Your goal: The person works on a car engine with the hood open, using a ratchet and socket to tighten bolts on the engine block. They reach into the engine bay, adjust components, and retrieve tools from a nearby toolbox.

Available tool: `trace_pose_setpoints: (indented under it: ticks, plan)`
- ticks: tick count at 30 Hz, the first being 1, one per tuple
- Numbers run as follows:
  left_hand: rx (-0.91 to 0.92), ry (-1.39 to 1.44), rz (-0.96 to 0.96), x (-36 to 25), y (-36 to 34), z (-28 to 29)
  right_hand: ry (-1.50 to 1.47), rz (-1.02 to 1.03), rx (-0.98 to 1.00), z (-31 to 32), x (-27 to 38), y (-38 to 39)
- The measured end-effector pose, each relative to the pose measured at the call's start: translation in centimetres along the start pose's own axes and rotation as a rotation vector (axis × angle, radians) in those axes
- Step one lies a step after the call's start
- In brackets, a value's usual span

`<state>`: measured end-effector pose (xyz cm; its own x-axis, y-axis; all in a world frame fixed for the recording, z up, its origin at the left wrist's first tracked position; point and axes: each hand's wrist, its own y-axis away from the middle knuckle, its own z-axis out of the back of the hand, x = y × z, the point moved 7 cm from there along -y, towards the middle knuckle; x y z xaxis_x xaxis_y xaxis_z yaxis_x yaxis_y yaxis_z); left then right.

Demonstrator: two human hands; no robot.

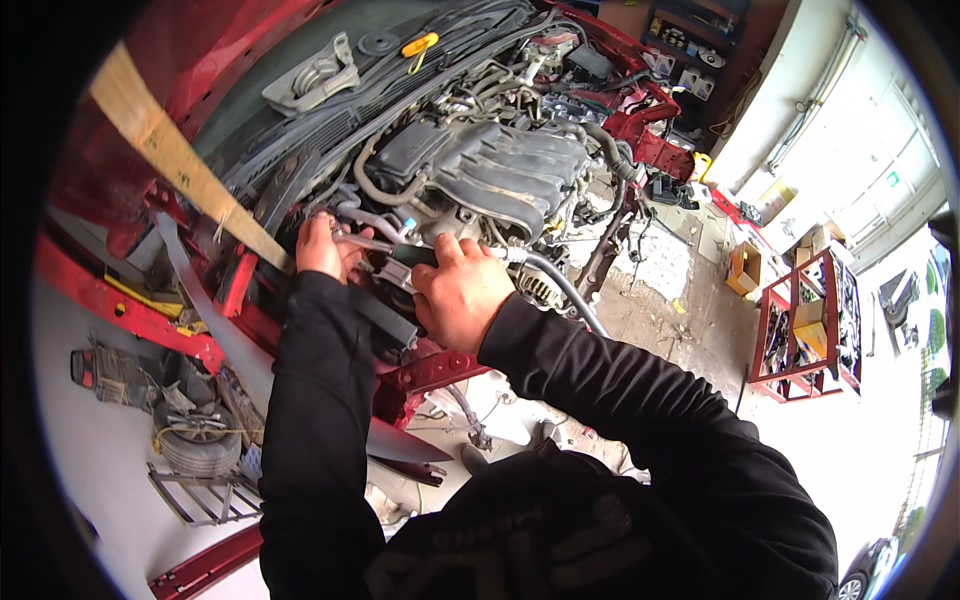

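Over the near left side of an engine [490, 175], both my hands work at a ratchet wrench [368, 241] with a silver shaft and a dark green grip. My right hand [462, 293] is closed round the grip end. At the wrench's metal head, my left hand [322, 248] has its fingers curled round it; what the head sits on is hidden. Grey hoses [365, 210] and a small blue-capped part lie just beyond the shaft. Below the wrench is a black rectangular part [388, 318].
A wooden prop [180, 150] slants down beside my left hand. On the cowl lie a metal bracket [315, 78] and a yellow-handled tool [420, 45]. The red front frame [430, 372] crosses before me. A red shelf cart [808, 325] stands right; a tyre [200, 440] lies left.
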<state>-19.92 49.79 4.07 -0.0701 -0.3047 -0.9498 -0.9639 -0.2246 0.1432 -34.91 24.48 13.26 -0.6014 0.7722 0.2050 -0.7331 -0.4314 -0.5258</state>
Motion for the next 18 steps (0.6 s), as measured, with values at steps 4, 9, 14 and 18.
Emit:
trace_pose_setpoints:
  ticks: [4, 9, 14, 18]
  plan:
    - [0.033, -0.081, 0.036, 0.1, 0.1, -0.4, -0.222, -0.019, -0.031, 0.7, -3.7, -1.5]
    - [-0.014, -0.029, 0.147, 1.1, -0.8, 0.1, -0.814, -0.203, 0.368, -4.3, -10.4, -4.5]
    - [-0.088, -0.054, 0.156, 1.5, -2.6, 0.3, -1.192, -0.581, 0.647, -9.1, -6.8, -2.4]
    - [-0.169, -0.001, 0.065, 0.9, -3.4, 0.1, -0.898, -0.612, 0.249, -6.8, -3.6, -2.1]
